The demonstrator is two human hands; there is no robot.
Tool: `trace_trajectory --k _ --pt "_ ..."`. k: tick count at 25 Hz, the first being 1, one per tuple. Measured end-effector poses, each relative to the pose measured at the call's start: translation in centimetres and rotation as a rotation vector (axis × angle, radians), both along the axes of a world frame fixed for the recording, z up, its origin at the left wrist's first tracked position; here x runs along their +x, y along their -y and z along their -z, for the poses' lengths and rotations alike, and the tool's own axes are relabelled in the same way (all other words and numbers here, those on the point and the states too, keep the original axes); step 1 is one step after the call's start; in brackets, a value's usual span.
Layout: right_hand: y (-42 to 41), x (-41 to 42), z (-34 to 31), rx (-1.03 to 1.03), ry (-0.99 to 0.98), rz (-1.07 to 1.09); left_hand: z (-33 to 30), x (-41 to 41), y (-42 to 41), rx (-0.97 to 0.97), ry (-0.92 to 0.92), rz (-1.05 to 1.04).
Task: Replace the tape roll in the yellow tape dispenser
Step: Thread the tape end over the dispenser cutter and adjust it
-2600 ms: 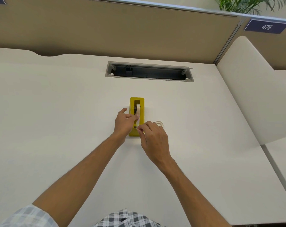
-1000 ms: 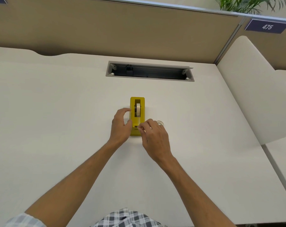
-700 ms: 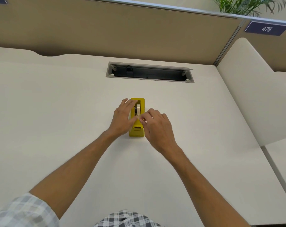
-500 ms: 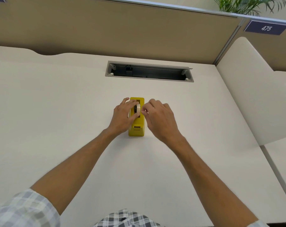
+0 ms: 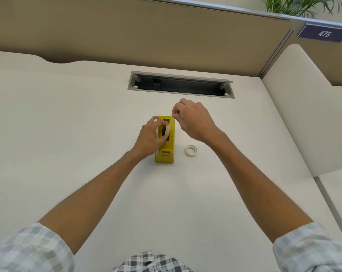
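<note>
A yellow tape dispenser (image 5: pixel 165 154) stands mid-desk with its cutter end toward me. My left hand (image 5: pixel 149 138) grips a pale tape roll (image 5: pixel 166 131) with a black core, held over the dispenser's slot. My right hand (image 5: pixel 193 120) hovers up and to the right of the dispenser, thumb and forefinger pinched together; I cannot tell if a tape end is between them. A second, small white tape roll (image 5: pixel 191 150) lies flat on the desk just right of the dispenser.
A grey cable tray opening (image 5: pixel 180 84) is cut into the white desk (image 5: pixel 68 134) behind the dispenser. A tan partition (image 5: pixel 146 32) runs along the back. A white rounded divider (image 5: pixel 303 114) rises at the right.
My right hand has lifted away from the dispenser, up and to the right, uncovering the small white roll. My left hand has closed on the roll in the dispenser.
</note>
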State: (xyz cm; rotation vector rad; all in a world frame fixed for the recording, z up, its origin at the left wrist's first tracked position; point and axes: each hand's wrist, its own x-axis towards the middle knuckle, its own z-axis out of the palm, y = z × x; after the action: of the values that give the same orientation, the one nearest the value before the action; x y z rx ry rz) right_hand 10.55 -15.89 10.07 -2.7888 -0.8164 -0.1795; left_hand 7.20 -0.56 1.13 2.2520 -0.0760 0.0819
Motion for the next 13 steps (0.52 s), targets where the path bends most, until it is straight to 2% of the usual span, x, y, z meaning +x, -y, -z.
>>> trace_trajectory --k 7,13 --pt "-0.6 1.1 0.3 -0.001 -0.021 0.011 0.4 -0.1 0.2 -0.131 -0.002 -0.024" --pt "-0.5 1.6 0.4 -0.013 -0.022 0.007 0.5 0.2 0.0 -0.121 0.011 -0.025"
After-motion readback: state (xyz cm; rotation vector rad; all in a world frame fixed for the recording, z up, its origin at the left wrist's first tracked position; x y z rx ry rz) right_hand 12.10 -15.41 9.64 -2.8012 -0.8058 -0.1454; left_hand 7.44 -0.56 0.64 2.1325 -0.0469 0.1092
